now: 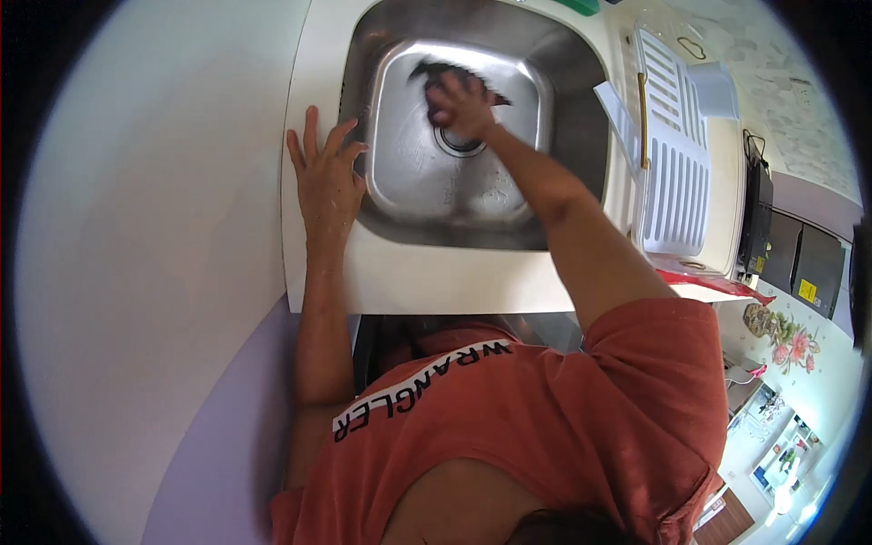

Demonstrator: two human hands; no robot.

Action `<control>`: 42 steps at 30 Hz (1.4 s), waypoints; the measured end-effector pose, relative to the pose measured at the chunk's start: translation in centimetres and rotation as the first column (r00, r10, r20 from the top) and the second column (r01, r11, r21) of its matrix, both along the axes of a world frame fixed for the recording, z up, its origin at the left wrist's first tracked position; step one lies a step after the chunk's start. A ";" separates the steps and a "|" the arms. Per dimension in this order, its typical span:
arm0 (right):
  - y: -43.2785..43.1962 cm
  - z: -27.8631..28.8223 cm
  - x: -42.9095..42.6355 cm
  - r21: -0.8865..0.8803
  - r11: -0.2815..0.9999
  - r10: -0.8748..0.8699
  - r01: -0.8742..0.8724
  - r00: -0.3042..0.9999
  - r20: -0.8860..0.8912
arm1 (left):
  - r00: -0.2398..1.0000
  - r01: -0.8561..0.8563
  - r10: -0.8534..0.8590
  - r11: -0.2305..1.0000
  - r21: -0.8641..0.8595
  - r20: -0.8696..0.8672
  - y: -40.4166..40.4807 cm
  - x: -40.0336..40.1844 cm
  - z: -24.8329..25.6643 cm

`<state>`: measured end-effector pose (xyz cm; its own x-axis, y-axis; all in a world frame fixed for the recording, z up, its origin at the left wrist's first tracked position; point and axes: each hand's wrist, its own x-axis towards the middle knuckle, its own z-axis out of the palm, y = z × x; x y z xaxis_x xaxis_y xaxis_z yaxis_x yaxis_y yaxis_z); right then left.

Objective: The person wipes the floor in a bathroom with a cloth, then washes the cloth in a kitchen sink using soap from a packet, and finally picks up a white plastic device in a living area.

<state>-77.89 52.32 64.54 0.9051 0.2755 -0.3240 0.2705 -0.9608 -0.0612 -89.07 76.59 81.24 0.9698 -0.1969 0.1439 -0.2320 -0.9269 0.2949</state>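
Note:
My right hand (469,109) is down inside a stainless steel sink (579,136), on a dark cloth (436,71). Motion blurs both the fingers and the cloth, which is bunched against the sink floor just above the drain (460,144). Wet streaks and drops mark the metal around them. To the left, my left hand (330,174) rests with its fingers spread on the pale countertop (449,279), by the sink's left rim. It holds nothing, and a few drops show on its back.
A white slatted dish rack (678,197) stands right of the sink. Beyond it is a black appliance (755,204). Something red (715,282) lies along the counter's front right edge. A green object (580,5) sits behind the sink. A plain wall (170,170) borders the left side.

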 end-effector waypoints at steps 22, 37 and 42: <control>5.6 -0.1 -4.8 0.169 0.792 0.578 -0.587 0.810 0.100 | 0.994 0.004 0.003 0.998 -0.062 0.110 0.2 -0.1 0.7; -0.5 1.6 16.6 0.843 -0.522 -0.840 0.129 0.098 -0.534 | 0.999 0.007 -0.005 0.999 -0.036 0.039 -0.9 0.7 1.0; 16.9 4.9 12.5 0.862 0.308 -0.846 0.402 0.531 0.055 | 1.000 0.011 -0.011 1.000 -0.027 0.023 -1.0 1.0 0.6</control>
